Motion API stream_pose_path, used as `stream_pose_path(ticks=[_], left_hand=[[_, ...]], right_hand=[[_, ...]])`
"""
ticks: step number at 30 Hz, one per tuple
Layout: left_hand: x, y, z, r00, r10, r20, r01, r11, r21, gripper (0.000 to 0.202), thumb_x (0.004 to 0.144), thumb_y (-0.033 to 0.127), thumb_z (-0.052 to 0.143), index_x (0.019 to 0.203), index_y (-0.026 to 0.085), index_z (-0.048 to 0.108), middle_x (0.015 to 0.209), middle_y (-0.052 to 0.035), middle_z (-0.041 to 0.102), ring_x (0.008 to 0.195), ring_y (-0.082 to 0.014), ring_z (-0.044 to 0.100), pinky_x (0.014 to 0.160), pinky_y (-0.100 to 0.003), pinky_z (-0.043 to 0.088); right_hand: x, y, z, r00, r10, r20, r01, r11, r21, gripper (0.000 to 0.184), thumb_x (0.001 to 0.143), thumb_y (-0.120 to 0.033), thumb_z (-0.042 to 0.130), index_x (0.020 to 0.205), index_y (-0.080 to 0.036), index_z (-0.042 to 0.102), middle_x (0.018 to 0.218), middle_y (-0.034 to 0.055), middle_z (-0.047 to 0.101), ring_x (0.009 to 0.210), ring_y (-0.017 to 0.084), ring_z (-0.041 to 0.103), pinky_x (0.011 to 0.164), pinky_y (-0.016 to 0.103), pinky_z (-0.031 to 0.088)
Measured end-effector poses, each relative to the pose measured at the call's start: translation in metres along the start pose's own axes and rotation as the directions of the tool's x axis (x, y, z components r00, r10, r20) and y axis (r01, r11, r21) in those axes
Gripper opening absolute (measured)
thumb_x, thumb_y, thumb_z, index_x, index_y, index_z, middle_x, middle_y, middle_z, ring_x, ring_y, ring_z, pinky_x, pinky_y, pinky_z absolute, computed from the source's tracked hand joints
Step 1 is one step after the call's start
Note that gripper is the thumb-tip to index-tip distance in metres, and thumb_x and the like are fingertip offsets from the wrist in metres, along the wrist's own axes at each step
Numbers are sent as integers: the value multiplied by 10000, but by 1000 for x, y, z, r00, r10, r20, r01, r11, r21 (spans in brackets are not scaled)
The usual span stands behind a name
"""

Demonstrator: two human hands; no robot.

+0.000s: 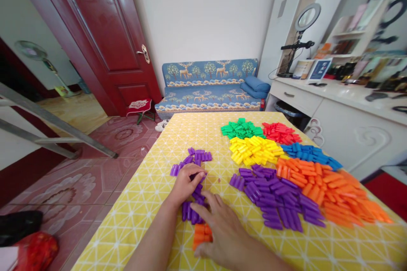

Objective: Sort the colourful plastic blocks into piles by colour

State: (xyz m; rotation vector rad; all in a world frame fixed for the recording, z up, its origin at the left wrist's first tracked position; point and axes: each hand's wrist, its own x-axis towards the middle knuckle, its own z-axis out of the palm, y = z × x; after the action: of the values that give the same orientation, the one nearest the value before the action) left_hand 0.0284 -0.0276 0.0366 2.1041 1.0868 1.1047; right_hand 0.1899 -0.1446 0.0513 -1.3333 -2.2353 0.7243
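Observation:
A curved row of purple blocks (193,165) runs across the yellow patterned tablecloth (152,203). My left hand (186,184) rests on the middle of that row, its fingers curled and pinching a purple block. My right hand (222,228) lies lower, fingers spread, with the fingertips touching the purple blocks at the row's near end. A few orange blocks (201,235) lie partly under its thumb side.
Sorted heaps of blocks lie to the right: purple (276,199), orange (330,190), yellow (254,150), green (241,128), red (281,132), blue (310,153). Behind stand a blue sofa (210,84), a red door (104,38) and a white desk (343,106) with a ring light (308,17).

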Motion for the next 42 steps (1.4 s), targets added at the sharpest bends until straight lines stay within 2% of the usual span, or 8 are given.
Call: stream_pose_path(ticks=[3,8,13,20,27,35,39,42], left_hand=[[0,0,0,1000,-8,-5,8,1000,-25,258,913,363,556,872,211,760,866,-66,737,862,-203,645,852,-359,480],[1,0,0,1000,-28,-14,27,998,-48,260,913,370,556,880,210,759,881,-66,738,875,-201,651,846,-343,481],[0,1,0,1000,1,29,-1,1000,7,232,892,384,590,913,222,755,920,-66,738,910,-204,647,884,-351,461],[-1,3,-2,987,98,126,-111,989,96,347,745,477,745,1013,256,735,999,-60,727,991,-234,626,959,-388,417],[2,5,-1,980,53,192,-82,986,147,237,774,419,734,965,278,732,1020,-36,734,1010,-221,635,1071,-422,329],[6,19,-5,985,-66,162,56,996,68,46,765,220,691,789,197,658,858,-25,716,887,-195,645,874,-318,459],[9,22,-19,992,-126,30,125,992,29,87,770,212,641,839,192,689,868,-29,725,856,-190,665,838,-297,487],[17,36,-26,988,-141,-67,141,990,-4,137,755,232,640,870,188,699,891,-37,731,866,-196,672,826,-294,504]], right_hand=[[8,-4,12,998,-39,-49,40,999,1,553,632,-230,742,1163,-322,619,1297,55,488,1177,283,461,988,428,423],[28,16,18,940,76,-332,-2,976,216,240,697,-89,559,888,-222,616,982,43,568,968,202,550,872,339,468],[39,39,20,845,196,-497,60,890,452,253,791,-145,493,1019,-199,588,1026,65,615,990,199,580,895,346,479],[46,52,28,831,355,-429,70,698,713,387,855,-278,514,1230,-192,548,1232,94,629,1161,221,585,1031,391,446],[49,51,28,836,455,-306,89,439,894,486,801,-322,602,1251,-163,506,1206,140,644,1075,269,648,887,437,558],[51,49,34,877,258,-406,179,609,773,491,760,-117,495,1247,-176,526,1244,111,633,1158,216,612,1040,406,464],[45,41,42,917,147,-369,109,800,590,767,728,-75,512,1465,-180,329,1381,128,532,1263,244,528,1073,447,430],[37,31,41,957,65,-282,45,929,366,927,741,-182,649,1537,-148,176,1512,170,363,1390,314,359,1128,508,341]])
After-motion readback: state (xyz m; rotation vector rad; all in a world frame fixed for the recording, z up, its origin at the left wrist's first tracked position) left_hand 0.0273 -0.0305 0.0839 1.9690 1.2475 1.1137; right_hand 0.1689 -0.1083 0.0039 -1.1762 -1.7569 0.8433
